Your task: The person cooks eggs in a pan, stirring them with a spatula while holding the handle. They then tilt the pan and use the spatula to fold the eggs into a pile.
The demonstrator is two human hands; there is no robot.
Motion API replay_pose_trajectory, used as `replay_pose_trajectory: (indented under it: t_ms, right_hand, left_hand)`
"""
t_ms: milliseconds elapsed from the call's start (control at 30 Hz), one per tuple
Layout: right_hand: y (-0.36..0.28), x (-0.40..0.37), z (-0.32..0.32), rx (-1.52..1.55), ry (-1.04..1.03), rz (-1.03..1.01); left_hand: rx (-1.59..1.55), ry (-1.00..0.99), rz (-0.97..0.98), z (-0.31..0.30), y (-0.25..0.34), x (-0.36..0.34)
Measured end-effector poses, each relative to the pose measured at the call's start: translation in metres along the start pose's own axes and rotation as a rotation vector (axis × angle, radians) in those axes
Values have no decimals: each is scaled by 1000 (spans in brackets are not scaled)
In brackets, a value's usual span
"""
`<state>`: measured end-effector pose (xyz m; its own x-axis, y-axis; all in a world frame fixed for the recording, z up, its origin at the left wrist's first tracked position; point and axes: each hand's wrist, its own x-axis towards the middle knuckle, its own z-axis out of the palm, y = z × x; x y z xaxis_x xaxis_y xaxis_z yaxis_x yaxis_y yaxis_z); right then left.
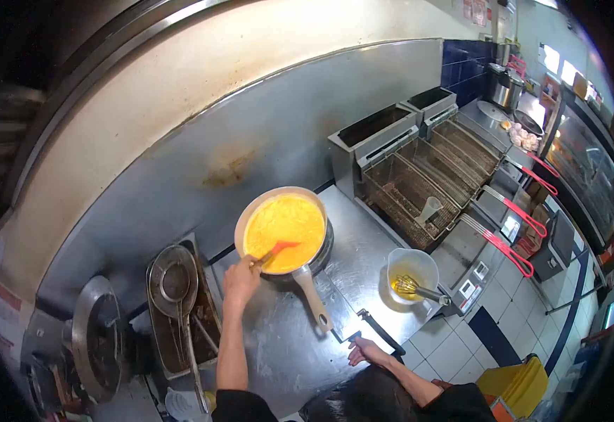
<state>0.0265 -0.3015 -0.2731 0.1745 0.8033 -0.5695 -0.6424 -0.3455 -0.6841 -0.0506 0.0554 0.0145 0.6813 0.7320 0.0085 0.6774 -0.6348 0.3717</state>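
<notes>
The left hand (241,278) is clenched around the grip of an orange spatula (279,247). The blade of the spatula lies in a yellow egg mixture (289,225), toward the 7 o'clock side of the pool. The mixture fills a pale frying pan (250,214) seated on a burner in the stainless counter (363,264), slightly left of frame centre. The pan handle (315,301) projects toward 5 o'clock, unheld, with the left hand just beside the pan rim at 8 o'clock. The right hand (367,349) rests at the front edge of the counter at 5 o'clock from the pan, well apart from it. Its fingers are extended and loose, closed on nothing, next to a black bar handle (383,333). A clear plastic jug (419,261) stands on the counter at 3 to 4 o'clock from the pan. It holds a wire whisk (406,285) and a yellow residue. Fryer baskets (409,193) with red handles (509,250) occupy the 2 o'clock sector. A mesh skimmer (174,280) lies over a dark well at 8 o'clock from the pan. A yellow bin (514,383) sits on the floor at lower right.
</notes>
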Motion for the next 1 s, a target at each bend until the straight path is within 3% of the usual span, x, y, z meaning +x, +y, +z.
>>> replay_pose_trajectory:
  t_ms: [67,133,200,267,300,333,400,467,500,567,667,700,800,867,933,1000]
  right_hand:
    - [-13,-7,4,-237,50,110]
    - [-34,-28,6,-565,22,102]
    - [-39,-40,8,-526,96,56]
    - [-52,-48,18,-467,164,-85]
    - [-61,-40,25,-600,222,-87]
    - [-51,-15,24,-586,193,-258]
    - [-93,-11,59,-661,162,-434]
    - [-128,-8,82,-219,44,-215]
    - [-141,-6,88,-218,50,-231]
    - [-160,-1,100,77,-125,-156]
    - [-184,14,139,173,-104,-120]
    - [-185,24,141,194,-44,-94]
    - [-168,43,116,121,-126,-145]
    - [-195,25,135,164,-72,-112]
    - [-180,29,144,199,-99,-76]
    - [-172,33,153,111,-102,-117]
  left_hand:
    - [8,68,-75,3,3,-5]
    - [4,31,3,8,2,-6]
    - [-7,-48,52,-14,8,-12]
    - [23,-71,7,-23,1,-10]
    - [30,-42,-24,-20,-4,0]
    - [28,-45,-41,-9,-9,5]
    - [38,10,-53,11,-1,15]
    - [31,22,13,3,10,4]
    - [5,-45,22,-7,9,0]
    - [34,-91,64,-18,-9,2]
    - [-16,41,-59,4,-20,30]
    - [-36,0,-74,0,-4,21]
    - [11,-47,48,-3,-9,10]
    - [30,-87,60,-16,-9,19]
    - [24,-4,-80,-3,-24,30]
    - [39,117,-10,10,-18,26]
